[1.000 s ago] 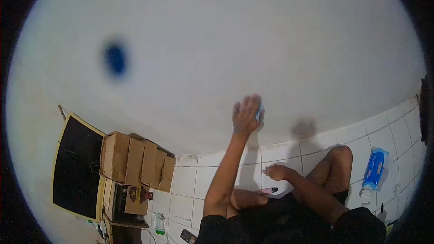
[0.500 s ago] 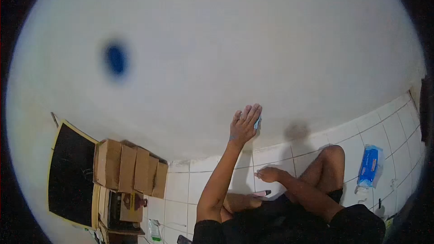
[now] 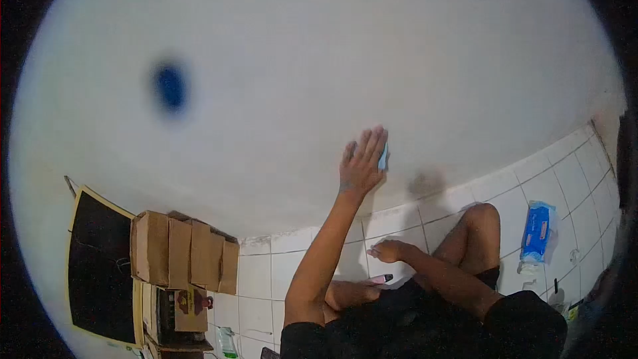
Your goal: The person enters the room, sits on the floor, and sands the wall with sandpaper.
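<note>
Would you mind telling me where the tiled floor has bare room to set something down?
Bare tiles lie between the cardboard boxes and the left arm, and between the raised knee and the blue packet. It is crowded around the right hand and legs.

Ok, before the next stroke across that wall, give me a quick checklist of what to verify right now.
1. Left hand flat against the wall: ok.
2. Blue pad under the left hand's fingers: ok, only its edge shows past them.
3. How firm the grip on the pad is: cannot tell, the fingers cover it.
4. Right hand down by the tiled floor, holding nothing: ok.
5. Wall ahead of the pad free of things: ok.
6. Blue packet lying on the floor, apart from both hands: ok.
</note>
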Demonstrator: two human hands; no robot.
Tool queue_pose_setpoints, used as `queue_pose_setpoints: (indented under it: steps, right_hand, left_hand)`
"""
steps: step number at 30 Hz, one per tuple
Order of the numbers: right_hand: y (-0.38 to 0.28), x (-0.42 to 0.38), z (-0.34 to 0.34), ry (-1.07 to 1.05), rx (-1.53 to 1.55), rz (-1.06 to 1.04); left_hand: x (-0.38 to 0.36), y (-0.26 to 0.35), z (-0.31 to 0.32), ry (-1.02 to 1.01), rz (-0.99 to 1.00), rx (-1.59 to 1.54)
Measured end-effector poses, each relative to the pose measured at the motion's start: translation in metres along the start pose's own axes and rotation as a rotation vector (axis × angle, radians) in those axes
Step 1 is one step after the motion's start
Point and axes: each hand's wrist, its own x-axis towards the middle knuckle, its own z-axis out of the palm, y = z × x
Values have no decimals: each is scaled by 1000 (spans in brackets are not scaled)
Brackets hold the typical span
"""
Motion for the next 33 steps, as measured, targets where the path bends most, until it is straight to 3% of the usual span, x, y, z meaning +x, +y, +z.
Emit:
queue_pose_setpoints:
  steps: [4,6,9,10,14,18,20,23,28,31,33]
  right_hand:
    - [-5,-4,-8,-39,-124,-49]
    - [8,7,8,-32,-144,-157]
    - [-25,-14,-28,-117,-67,-11]
    - [-9,2,-10,-103,27,81]
    - [-7,6,-9,-84,51,78]
    - [-8,7,-7,-98,29,133]
    - [-14,-2,-17,-137,34,125]
    - [-3,3,-1,-63,2,116]
    - [6,11,4,-138,-7,94]
    - [-11,4,-14,-146,-5,143]
    - [-13,5,-15,-111,-8,128]
  left_hand:
    - [-15,-13,5,84,135,133]
    - [13,-34,-6,120,-12,168]
    - [86,-66,-60,295,-181,79]
    - [103,-68,-76,346,-241,35]
    - [104,-58,-67,379,-279,25]
    - [32,-17,0,210,42,154]
    - [-2,0,8,17,216,252]
    - [2,-6,5,56,283,270]
    - [108,-31,-54,290,-166,97]
    - [133,-24,-62,304,-284,69]
    - [114,-1,-33,237,-157,105]
